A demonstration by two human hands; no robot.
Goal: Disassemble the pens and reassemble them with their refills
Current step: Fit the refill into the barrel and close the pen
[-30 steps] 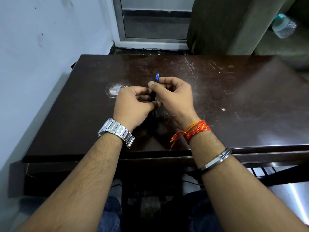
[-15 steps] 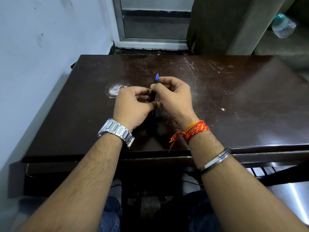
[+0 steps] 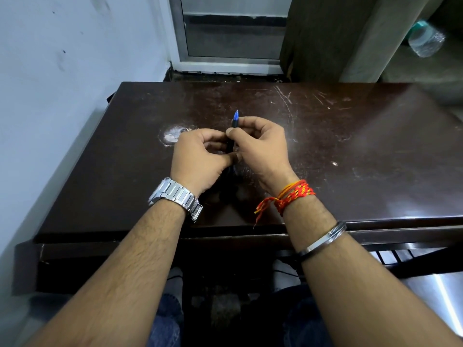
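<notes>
A dark pen with a blue tip pointing away from me is held above the middle of the dark brown table. My left hand grips its lower barrel, thumb and fingers curled round it. My right hand pinches the upper barrel just below the blue tip. Most of the pen's body is hidden between the two hands. Whether its parts are separated I cannot tell.
A worn pale patch marks the tabletop left of my hands. A white wall runs close along the table's left side. A door frame and a dark cabinet stand behind; a plastic bottle lies at the far right.
Both hands have stayed nearly in place around the pen. The fingers of my right hand have shifted slightly on the upper barrel.
</notes>
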